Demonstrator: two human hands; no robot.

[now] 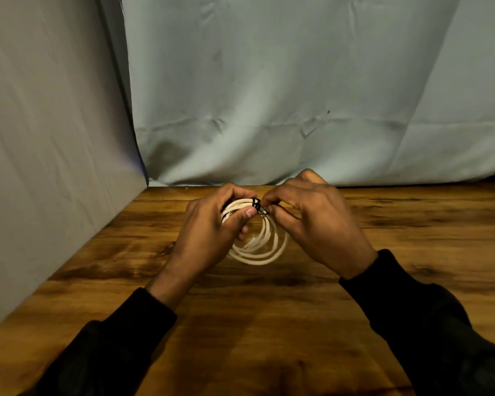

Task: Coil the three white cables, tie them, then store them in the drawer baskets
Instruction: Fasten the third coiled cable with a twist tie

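Head view, centre of frame, slightly below mid-height: both hands met over a coiled white cable [265, 247] held just above the wooden table [269, 324]. Left hand [212, 230] gripped the coil's upper-left side, fingers curled round the bundled loops w/ thumb pressed across the strands near the top. Right hand [317, 224] pinched a thin black tie [257, 205] that wrapped the coil at its top, fingertips closed on the tie's end just right of the left thumb. The two hands were almost touching at that spot. Lower part of the coil hung free btwn the hands, several loops stacked roughly concentric; a small ridged bit, prob. a connector, showed inside the ring at lower centre, too blurred to be sure. Whether the coil's bottom touched the table couldn't be told. Both forearms in black sleeves [412, 324] came in from the lower left & lower right corners. Table ran across the lower half of the frame, dark-grained brown wood. Behind it, wrinkled pale blue-grey cloth [283, 95] filled the upper centre & right; a greyer cloth panel [46, 138] covered the left side, meeting the table along a diagonal edge.
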